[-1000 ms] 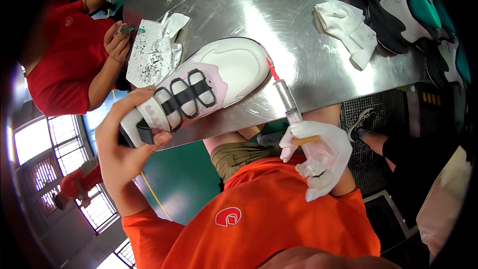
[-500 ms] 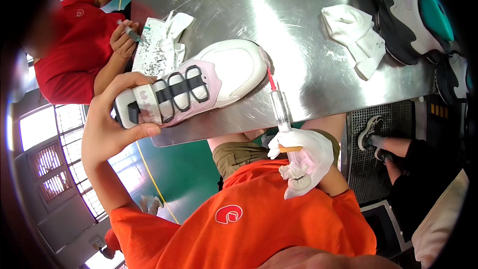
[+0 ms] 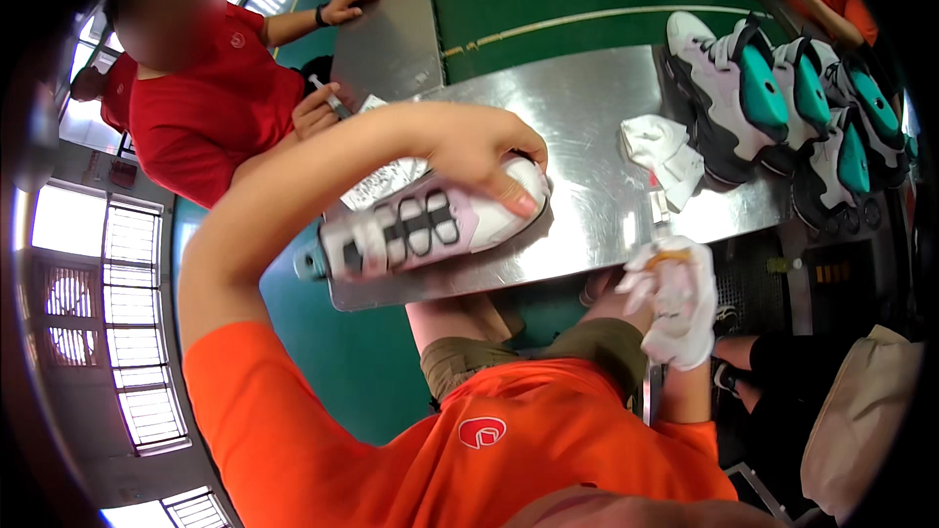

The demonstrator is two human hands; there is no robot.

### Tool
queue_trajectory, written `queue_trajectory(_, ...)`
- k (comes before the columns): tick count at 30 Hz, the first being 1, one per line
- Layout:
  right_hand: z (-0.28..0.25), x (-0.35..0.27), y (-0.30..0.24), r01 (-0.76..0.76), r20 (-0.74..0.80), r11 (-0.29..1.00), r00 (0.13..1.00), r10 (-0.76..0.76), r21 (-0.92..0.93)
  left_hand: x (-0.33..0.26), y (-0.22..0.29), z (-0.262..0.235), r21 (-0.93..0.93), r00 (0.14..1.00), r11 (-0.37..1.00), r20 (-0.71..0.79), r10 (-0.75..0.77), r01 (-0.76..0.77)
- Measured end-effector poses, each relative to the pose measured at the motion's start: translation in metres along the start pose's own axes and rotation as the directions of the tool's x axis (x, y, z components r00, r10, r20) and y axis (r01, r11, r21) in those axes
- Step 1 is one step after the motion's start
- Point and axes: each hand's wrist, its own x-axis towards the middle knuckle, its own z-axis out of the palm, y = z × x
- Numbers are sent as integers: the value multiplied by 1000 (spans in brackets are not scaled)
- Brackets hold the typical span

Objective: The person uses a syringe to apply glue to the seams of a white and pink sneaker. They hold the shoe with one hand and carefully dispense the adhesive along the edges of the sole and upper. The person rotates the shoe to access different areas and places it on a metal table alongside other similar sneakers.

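Note:
A white and pink shoe (image 3: 421,225) with black lace loops lies on its side at the near edge of the metal table (image 3: 577,98). My bare left hand (image 3: 479,152) reaches over it and grips its toe end. My right hand (image 3: 675,298), in a white glove, hangs just below the table edge to the right of the shoe. It holds a thin pen-like tool (image 3: 658,207) that points up toward the table, its red tip close to a white cloth. The tool does not touch the shoe.
A crumpled white cloth (image 3: 665,152) lies on the table right of the shoe. A row of white, teal and black shoes (image 3: 773,103) stands at the far right. Crumpled paper (image 3: 386,181) lies behind the shoe. A person in a red shirt (image 3: 210,112) works at the left.
My left hand has shifted from the shoe's heel end to its toe, and the shoe now lies lower on the table. The tool tip has moved away from the shoe to the right.

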Motion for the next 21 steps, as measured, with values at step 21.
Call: queue_trajectory(21, 60, 102, -111, 241, 212, 964, 942, -259, 110, -96, 9, 51, 94, 308, 866, -911, 274, -492)
